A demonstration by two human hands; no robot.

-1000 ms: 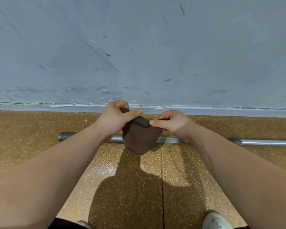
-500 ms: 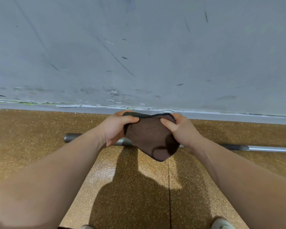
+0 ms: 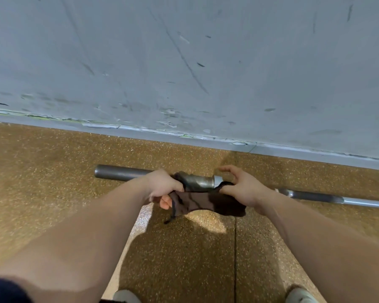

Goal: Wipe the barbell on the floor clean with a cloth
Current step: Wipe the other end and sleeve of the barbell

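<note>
Grey steel barbell [image 3: 123,172] lies on the speckled tan floor [image 3: 53,171], near the scuffed grey wall [image 3: 184,62]; its right end is cut off at the frame edge. Thin dark-brown cloth [image 3: 201,202] spans both hands and covers part of the bar. Left hand [image 3: 162,185] grips its left edge, fingers curled. Right hand [image 3: 241,189] pinches its right edge, other fingers spread. Contact between cloth and bar is unclear.

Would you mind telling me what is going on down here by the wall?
A person reaches down to a grey metal barbell lying on the speckled tan floor beside a scuffed grey wall. Both hands hold a dark brown cloth stretched against the bar's thick sleeve. The left hand grips one end and the right hand pinches the other. Whether wiping has started cannot be told.
</note>
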